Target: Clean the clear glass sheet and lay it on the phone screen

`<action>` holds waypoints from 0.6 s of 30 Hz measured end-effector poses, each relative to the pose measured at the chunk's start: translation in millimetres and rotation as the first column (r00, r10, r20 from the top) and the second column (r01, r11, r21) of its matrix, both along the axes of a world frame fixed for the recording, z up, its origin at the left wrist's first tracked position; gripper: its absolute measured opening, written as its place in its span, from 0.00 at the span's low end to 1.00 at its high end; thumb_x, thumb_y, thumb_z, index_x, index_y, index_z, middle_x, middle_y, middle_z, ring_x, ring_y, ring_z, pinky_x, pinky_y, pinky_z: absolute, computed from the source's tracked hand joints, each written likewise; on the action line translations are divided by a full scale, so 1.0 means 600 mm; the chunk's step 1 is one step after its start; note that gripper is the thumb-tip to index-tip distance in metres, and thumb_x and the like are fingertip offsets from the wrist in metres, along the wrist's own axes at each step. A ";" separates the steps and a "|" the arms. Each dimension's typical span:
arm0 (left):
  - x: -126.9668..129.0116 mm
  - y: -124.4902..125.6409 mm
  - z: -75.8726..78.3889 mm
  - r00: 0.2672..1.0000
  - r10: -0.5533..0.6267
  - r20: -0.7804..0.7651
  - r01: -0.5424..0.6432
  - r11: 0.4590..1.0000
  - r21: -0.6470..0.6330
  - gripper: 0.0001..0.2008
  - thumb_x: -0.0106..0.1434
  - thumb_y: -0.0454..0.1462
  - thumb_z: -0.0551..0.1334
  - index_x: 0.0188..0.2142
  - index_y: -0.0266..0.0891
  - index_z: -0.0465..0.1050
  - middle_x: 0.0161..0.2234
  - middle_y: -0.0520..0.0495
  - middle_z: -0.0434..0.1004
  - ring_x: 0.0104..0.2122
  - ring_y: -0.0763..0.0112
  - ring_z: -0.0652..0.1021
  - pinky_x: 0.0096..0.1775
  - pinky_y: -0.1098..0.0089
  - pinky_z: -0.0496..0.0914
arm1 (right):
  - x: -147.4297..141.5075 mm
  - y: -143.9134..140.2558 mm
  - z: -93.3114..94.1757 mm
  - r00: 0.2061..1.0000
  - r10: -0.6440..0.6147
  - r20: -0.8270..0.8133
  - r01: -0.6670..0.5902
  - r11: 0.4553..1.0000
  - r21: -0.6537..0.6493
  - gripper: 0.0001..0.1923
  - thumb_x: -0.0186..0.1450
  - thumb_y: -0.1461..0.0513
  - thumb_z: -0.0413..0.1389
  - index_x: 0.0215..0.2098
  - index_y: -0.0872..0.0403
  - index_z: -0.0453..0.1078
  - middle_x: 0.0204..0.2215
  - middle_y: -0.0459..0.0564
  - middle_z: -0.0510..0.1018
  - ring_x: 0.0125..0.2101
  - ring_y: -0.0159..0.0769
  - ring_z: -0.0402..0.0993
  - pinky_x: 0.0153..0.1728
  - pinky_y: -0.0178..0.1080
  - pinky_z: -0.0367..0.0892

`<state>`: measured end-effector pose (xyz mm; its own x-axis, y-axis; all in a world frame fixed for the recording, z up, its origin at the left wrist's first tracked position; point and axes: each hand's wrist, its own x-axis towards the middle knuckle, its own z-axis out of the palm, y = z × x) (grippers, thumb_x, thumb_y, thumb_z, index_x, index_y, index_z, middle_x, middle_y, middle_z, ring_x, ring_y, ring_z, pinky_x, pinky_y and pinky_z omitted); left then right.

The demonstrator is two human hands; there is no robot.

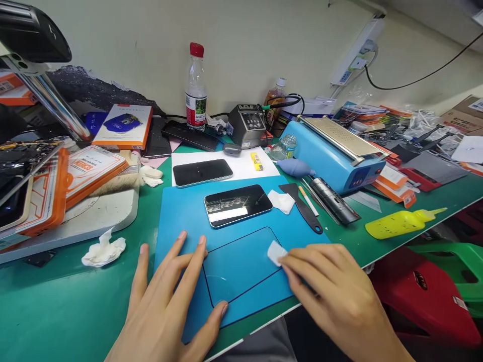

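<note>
My left hand (166, 296) lies flat, fingers spread, on the near left part of a blue work mat (241, 274). My right hand (332, 291) pinches a small white wipe (275, 251) against the mat's right side. Just beyond both hands, a phone (237, 204) with a glossy dark screen lies on the mat. A second dark phone (202, 172) rests on a white sheet behind it. A folded white pad (283, 201) and a black spatula (302, 206) lie right of the first phone.
A crumpled tissue (103, 250) lies on the green table at left. Behind are a water bottle (196, 88), a grey soldering station (247, 124) and a blue heating machine (332, 153). A yellow squeeze bottle (400, 223) lies at right; red and green stools (426, 281) stand beyond the edge.
</note>
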<state>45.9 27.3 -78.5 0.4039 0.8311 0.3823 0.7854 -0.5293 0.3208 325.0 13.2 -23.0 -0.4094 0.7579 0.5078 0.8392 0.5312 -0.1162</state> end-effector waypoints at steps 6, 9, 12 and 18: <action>-0.006 0.004 -0.008 1.000 -0.030 -0.009 0.030 0.999 0.033 0.37 0.78 0.48 0.57 0.79 0.42 0.47 0.59 0.46 0.81 0.74 0.52 0.65 0.76 0.51 0.34 | -0.006 0.002 0.001 0.998 0.060 0.000 -0.060 0.998 -0.015 0.08 0.75 0.70 0.57 0.48 0.56 0.77 0.40 0.48 0.83 0.41 0.37 0.72 0.44 0.43 0.65; -0.002 0.003 -0.011 1.000 0.000 0.013 0.000 1.000 0.019 0.36 0.79 0.48 0.55 0.79 0.45 0.46 0.59 0.46 0.81 0.74 0.52 0.64 0.76 0.47 0.36 | -0.013 0.008 0.000 1.000 -0.025 0.008 0.025 1.000 0.000 0.07 0.76 0.69 0.57 0.47 0.56 0.77 0.39 0.49 0.82 0.41 0.38 0.72 0.44 0.43 0.64; 0.001 0.002 -0.014 1.000 0.001 0.007 -0.001 0.999 0.036 0.36 0.78 0.48 0.55 0.79 0.45 0.46 0.58 0.45 0.82 0.74 0.50 0.64 0.76 0.45 0.37 | -0.021 0.013 -0.002 1.000 -0.006 0.011 0.006 1.000 -0.003 0.07 0.76 0.69 0.57 0.49 0.58 0.77 0.40 0.50 0.82 0.42 0.39 0.72 0.44 0.44 0.64; 0.002 0.004 -0.016 1.000 0.011 -0.001 -0.011 0.999 0.044 0.36 0.77 0.47 0.57 0.79 0.46 0.47 0.57 0.45 0.83 0.73 0.49 0.67 0.76 0.44 0.38 | -0.019 0.027 -0.006 0.997 -0.071 0.015 0.071 0.997 0.010 0.07 0.76 0.68 0.57 0.47 0.55 0.77 0.40 0.48 0.82 0.41 0.38 0.72 0.44 0.44 0.64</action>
<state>46.8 29.5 -87.8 0.3957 0.8176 0.4182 0.7917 -0.5345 0.2959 313.3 29.1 -26.9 -0.3621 0.7806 0.5094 0.8766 0.4710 -0.0986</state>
